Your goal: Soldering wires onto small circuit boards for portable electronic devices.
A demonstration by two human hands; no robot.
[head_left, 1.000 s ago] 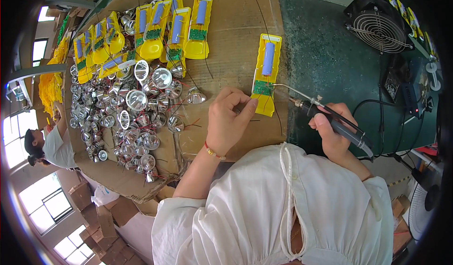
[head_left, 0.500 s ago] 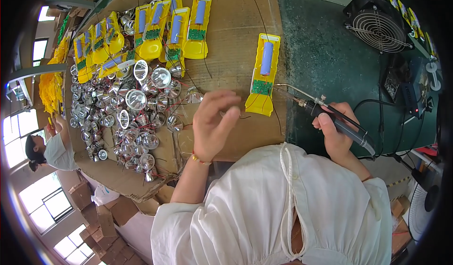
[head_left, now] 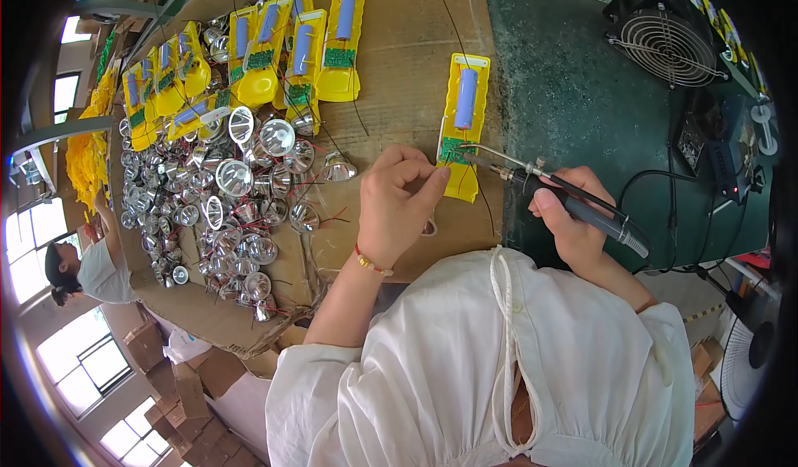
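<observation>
A yellow flashlight housing [head_left: 462, 186] lies on the cardboard in front of me, with a blue cylindrical battery [head_left: 466, 100] and a green circuit board [head_left: 450, 150] in it. My left hand [head_left: 401, 199] is at the board's left edge, thumb and forefinger pinched together; what they hold, if anything, is too small to make out. In my right hand [head_left: 575, 218] is a soldering iron [head_left: 573, 207] with a thin metal feed tube [head_left: 499, 153] along it. Its tip and the tube's end are at the board. Dark wires stick out from the housing's ends.
Many silver reflector cups [head_left: 235, 177] with red wires fill the left side. Behind them lie several yellow housings [head_left: 338, 81] with batteries. A black fan [head_left: 665, 47] and a soldering station [head_left: 731, 164] stand at the right. A person [head_left: 91, 259] works at far left.
My left hand has moved right and up to the circuit board, its fingers closing to a pinch. The iron has shifted slightly left, its tip now over the board.
</observation>
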